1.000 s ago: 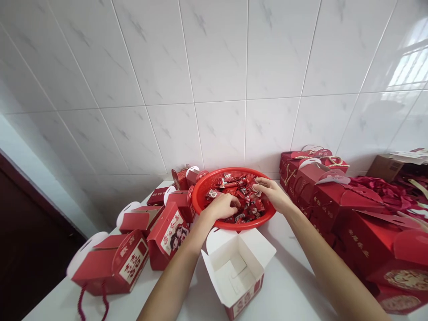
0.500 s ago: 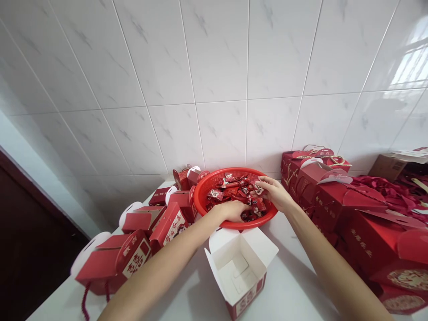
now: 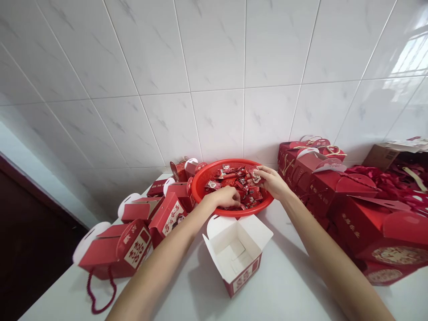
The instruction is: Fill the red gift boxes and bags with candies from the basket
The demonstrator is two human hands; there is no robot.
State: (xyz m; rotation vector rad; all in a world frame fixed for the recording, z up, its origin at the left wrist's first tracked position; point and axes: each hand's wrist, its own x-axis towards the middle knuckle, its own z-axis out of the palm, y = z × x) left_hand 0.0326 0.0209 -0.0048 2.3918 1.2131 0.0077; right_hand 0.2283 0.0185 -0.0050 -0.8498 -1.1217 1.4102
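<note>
Red-wrapped candies [image 3: 230, 182] fill a round red plastic basket [image 3: 199, 180] by the wall. My left hand [image 3: 227, 196] reaches over the basket's near rim, its fingers curled down among the candies; what its fingertips pinch, if anything, is hidden. At the basket's right side my right hand [image 3: 269, 180] is closed on a wrapped candy, which shows between thumb and fingers. Just in front of the basket stands an open red-and-white gift box [image 3: 234, 254], flaps spread, with only its white inside walls and bottom showing.
Several closed red gift boxes [image 3: 115, 249] line the left side of the white table [image 3: 187, 285], one with a cord handle hanging down. More red boxes [image 3: 377, 227] are stacked at the right. Behind them sits a brown carton [image 3: 381, 156]. A tiled wall [image 3: 217, 120] rises behind.
My left hand has lifted slightly among the candies, its fingers now more curled. My right hand stays at the basket's right side with its candy. The whole view has shifted a little.
</note>
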